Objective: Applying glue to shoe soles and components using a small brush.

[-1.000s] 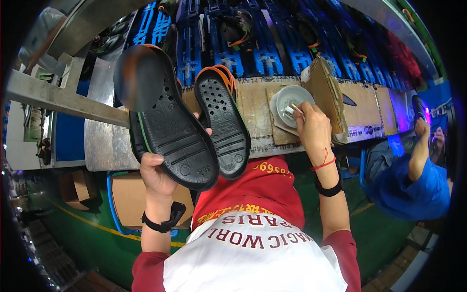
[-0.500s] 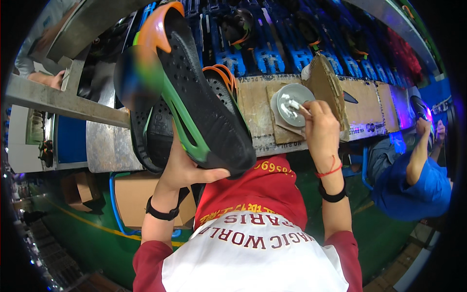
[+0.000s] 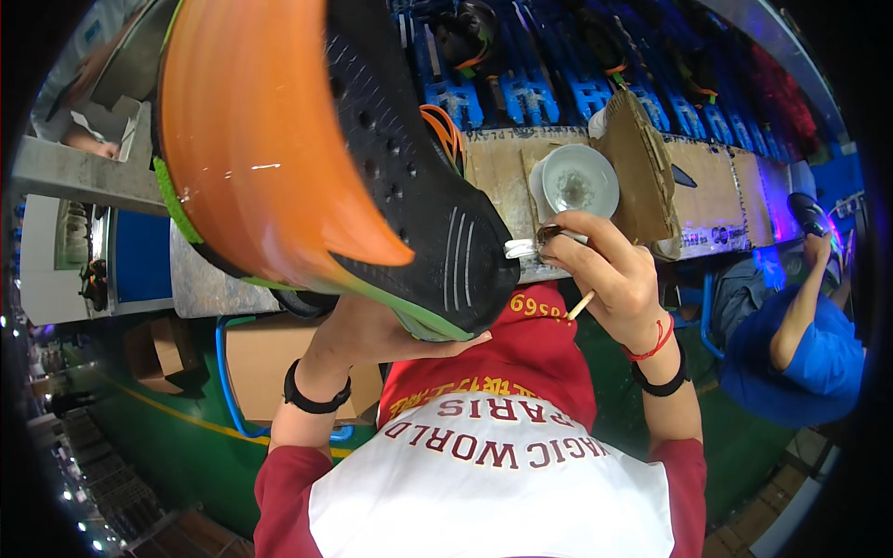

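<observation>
Head view: our right hand (image 3: 619, 274) pinches the white-tipped brush (image 3: 521, 248), pointing left at the nearer end of the shoe sole (image 3: 330, 177) our left hand (image 3: 367, 333) grips underneath.

Shoe factory — blue slatted racks (image 3: 532, 96), moulded sole (image 3: 293, 172) (orange-black), co-worker (image 3: 791, 349) nearby

Downward fisheye view, head height

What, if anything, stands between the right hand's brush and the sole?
Nothing visible. The right hand holds the brush with its white tip at the end of the sole, which the left hand holds; whether they touch, I can't tell. The bowl and cardboard flap stand farther off, out of the way.
</observation>
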A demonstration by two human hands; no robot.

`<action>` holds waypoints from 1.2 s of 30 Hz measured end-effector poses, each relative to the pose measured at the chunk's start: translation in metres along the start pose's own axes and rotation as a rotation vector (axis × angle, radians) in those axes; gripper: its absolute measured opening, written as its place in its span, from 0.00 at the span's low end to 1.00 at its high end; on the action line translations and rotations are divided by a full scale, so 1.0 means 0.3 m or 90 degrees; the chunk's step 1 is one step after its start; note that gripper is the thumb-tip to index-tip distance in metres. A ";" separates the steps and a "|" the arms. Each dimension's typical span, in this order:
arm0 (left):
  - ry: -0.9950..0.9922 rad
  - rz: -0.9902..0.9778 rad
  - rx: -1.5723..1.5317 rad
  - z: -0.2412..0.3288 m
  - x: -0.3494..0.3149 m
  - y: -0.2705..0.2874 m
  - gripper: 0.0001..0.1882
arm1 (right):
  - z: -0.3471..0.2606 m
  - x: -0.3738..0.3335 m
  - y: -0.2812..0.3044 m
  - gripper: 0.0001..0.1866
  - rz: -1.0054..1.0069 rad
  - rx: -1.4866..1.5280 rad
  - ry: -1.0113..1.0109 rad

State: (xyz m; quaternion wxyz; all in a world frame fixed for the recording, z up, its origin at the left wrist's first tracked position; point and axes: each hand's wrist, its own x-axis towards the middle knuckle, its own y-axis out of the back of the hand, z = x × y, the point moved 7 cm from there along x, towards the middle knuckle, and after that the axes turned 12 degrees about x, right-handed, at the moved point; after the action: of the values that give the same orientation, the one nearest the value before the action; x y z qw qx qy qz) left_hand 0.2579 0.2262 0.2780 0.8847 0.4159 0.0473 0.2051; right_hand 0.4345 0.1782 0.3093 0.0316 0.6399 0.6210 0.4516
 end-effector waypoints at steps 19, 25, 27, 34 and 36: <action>0.013 0.043 0.030 -0.017 -0.005 -0.002 0.26 | 0.072 -0.009 -0.004 0.08 -0.042 0.175 -0.142; 0.020 0.137 0.025 -0.020 0.024 0.031 0.23 | 0.083 -0.015 -0.011 0.07 -0.046 0.213 -0.114; 0.047 0.164 -0.020 -0.013 0.022 0.057 0.26 | 0.059 0.005 -0.001 0.07 -0.034 0.157 -0.111; 0.067 0.217 -0.114 -0.020 0.037 0.079 0.64 | 0.004 0.016 -0.013 0.11 -0.027 0.015 -0.008; 0.032 0.248 -0.163 -0.023 0.037 0.085 0.70 | -0.003 0.009 -0.015 0.13 -0.011 -0.024 0.026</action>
State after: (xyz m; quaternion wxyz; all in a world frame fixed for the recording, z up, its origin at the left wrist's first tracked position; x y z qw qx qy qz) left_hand 0.2578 0.2502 0.2938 0.8725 0.2960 -0.0380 0.3869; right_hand 0.4299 0.1810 0.3088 0.0351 0.6246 0.6183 0.4758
